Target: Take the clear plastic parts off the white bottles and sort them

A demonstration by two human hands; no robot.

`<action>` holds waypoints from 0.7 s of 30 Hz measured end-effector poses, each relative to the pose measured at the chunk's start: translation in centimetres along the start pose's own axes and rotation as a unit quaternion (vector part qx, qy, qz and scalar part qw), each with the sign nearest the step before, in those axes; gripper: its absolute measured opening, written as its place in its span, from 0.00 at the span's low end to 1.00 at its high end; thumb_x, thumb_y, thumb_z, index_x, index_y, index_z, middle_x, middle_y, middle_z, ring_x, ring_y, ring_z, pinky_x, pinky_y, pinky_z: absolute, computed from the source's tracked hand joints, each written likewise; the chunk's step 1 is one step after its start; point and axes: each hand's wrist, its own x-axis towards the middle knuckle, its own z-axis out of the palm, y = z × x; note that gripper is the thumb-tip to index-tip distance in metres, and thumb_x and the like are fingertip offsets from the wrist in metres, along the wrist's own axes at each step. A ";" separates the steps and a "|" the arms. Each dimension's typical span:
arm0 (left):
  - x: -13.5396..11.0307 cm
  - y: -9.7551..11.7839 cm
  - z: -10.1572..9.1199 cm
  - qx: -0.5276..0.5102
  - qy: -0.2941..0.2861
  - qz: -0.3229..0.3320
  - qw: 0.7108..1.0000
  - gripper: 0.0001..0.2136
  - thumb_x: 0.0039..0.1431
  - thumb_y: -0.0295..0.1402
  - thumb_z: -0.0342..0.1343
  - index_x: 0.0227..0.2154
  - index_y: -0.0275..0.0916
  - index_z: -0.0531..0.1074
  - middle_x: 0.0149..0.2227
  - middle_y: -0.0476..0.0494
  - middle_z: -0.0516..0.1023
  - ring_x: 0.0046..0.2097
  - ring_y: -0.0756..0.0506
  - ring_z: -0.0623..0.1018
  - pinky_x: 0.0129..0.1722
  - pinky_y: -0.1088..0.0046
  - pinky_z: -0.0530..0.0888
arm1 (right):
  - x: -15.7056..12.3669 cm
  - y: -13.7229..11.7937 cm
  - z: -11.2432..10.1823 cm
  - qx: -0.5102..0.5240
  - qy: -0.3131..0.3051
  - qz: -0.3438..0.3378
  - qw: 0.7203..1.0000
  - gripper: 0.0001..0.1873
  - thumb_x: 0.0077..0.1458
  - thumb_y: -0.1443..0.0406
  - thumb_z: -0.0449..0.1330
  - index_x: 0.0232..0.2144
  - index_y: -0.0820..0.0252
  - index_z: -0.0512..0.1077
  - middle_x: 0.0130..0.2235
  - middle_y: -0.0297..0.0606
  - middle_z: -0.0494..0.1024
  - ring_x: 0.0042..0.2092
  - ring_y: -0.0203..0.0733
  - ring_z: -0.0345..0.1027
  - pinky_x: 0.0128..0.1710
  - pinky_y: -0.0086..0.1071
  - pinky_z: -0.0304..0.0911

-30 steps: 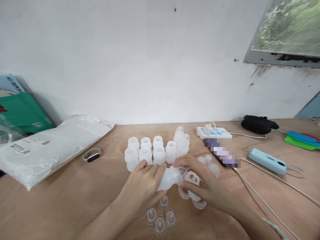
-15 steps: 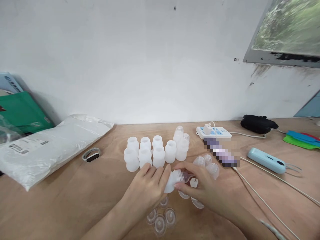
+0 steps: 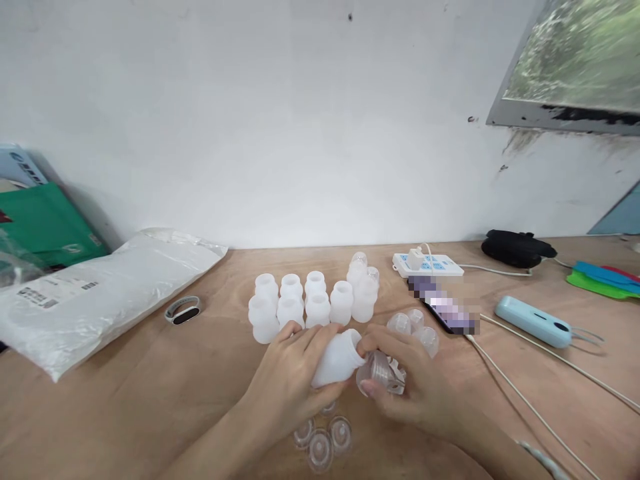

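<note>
- In the lower middle of the head view, the left hand [image 3: 295, 367] is curled around a white bottle [image 3: 335, 363], fingers over the top and thumb beneath; the bottle is tilted, its open mouth facing right.
- Just right of it, the right hand [image 3: 417, 377] is partly closed, thumb and fingers pinching a clear piece [image 3: 378, 372] with a ridged side, close to the bottle's mouth; I cannot tell whether the two touch.
- At the centre, past the hands, seven open bottles [image 3: 265, 323] stand upright in close rows.
- Right beside them stand capped bottles [image 3: 363, 307], clear domes on top.
- Right of centre, above the right hand, loose domes [image 3: 427, 342] lie grouped together.
- At the bottom centre lie four clear discs [image 3: 320, 452], the uppermost partly hidden by the left hand.
- On the left are a wristband [image 3: 184, 311], a white bag [image 3: 110, 287] and, at the edge, a green packet [image 3: 55, 220].
- On the right are a power strip [image 3: 445, 266], a phone [image 3: 443, 307] with a pixelated screen, a pale blue device [image 3: 533, 321] and a black case [image 3: 517, 250].
- Across the lower frame runs the wooden table [image 3: 120, 413]; a white wall [image 3: 250, 120] fills the top, with a window [image 3: 580, 60] at upper right.
</note>
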 end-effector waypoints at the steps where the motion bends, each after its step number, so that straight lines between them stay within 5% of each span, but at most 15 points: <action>1: -0.1 0.1 0.1 -0.006 0.000 0.003 1.000 0.22 0.59 0.32 0.60 0.54 0.37 0.63 0.45 0.39 0.82 0.38 0.38 0.81 0.39 0.61 0.72 | 0.1 -0.1 0.0 0.001 0.017 0.000 1.000 0.04 0.56 0.66 0.59 0.33 0.56 0.65 0.29 0.31 0.70 0.29 0.36 0.64 0.28 0.28 0.60; 4: -0.1 0.3 0.2 -0.022 -0.009 -0.005 1.000 0.25 0.58 0.35 0.63 0.56 0.36 0.62 0.46 0.37 0.82 0.40 0.38 0.81 0.39 0.61 0.74 | 0.4 -0.3 -0.4 -0.009 0.031 0.011 0.999 0.05 0.55 0.66 0.59 0.29 0.56 0.64 0.29 0.30 0.69 0.28 0.36 0.63 0.27 0.28 0.58; 10: -0.1 0.5 0.1 -0.075 -0.015 -0.124 0.989 0.24 0.58 0.36 0.63 0.56 0.38 0.66 0.46 0.38 0.82 0.43 0.36 0.80 0.42 0.59 0.76 | 0.1 -0.4 -0.3 -0.003 -0.015 0.022 1.000 0.10 0.56 0.66 0.60 0.43 0.55 0.69 0.35 0.33 0.77 0.35 0.39 0.70 0.34 0.30 0.64; 17: -0.6 -0.1 0.4 -0.184 -0.055 -0.168 0.967 0.35 0.59 0.42 0.62 0.66 0.46 0.55 0.53 0.39 0.78 0.51 0.35 0.77 0.49 0.56 0.74 | 0.3 -0.2 0.1 -0.051 0.052 0.014 0.997 0.03 0.56 0.65 0.58 0.34 0.57 0.68 0.26 0.28 0.71 0.25 0.35 0.63 0.26 0.27 0.58; 21: -0.6 -0.5 0.0 -0.211 -0.005 -0.160 0.964 0.32 0.64 0.46 0.56 0.67 0.52 0.51 0.57 0.41 0.73 0.55 0.36 0.73 0.53 0.55 0.71 | 1.2 0.3 -0.9 -0.160 0.071 0.080 0.981 0.05 0.57 0.64 0.55 0.28 0.57 0.66 0.25 0.30 0.70 0.26 0.36 0.63 0.27 0.28 0.55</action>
